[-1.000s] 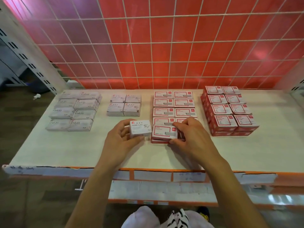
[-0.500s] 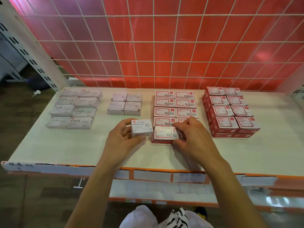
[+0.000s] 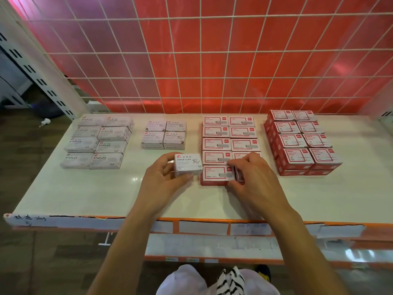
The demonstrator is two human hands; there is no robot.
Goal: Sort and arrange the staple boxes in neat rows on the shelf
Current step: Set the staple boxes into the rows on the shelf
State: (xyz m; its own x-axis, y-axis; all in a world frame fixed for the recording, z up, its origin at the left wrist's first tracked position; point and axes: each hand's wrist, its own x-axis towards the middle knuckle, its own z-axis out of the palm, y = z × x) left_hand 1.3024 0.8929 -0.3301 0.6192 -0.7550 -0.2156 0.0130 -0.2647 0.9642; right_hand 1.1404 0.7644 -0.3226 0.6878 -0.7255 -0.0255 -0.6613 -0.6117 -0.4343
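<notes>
The left grip (image 3: 165,179) is holding a white paper-clip box (image 3: 188,165) over the shelf (image 3: 95,192) — fingers curled round its sides. The right grip (image 3: 253,179) is pinching the right edge of the front red staple box (image 3: 217,173), which is lying just beside the white one.

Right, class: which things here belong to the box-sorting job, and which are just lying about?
Job: paper clips box in left hand; front red staple boxes at right hand; pale STAPLES boxes; paper clips block; red stacks; shelf.
Lying about: white scrap left of the shelf; white peg below it.
</notes>
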